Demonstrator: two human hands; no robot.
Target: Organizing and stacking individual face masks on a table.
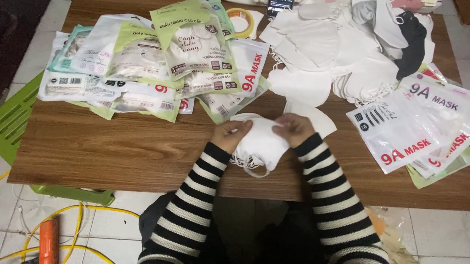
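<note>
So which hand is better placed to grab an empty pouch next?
Probably the right hand: the empty pouches lie flat on its side, while the left hand steadies the white masks.

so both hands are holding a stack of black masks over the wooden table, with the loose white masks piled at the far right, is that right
Not quite: the masks in the hands are white, not black. The head view shows the left hand and right hand gripping a stack of white masks over the wooden table. The loose white masks do lie at the far right.
</note>
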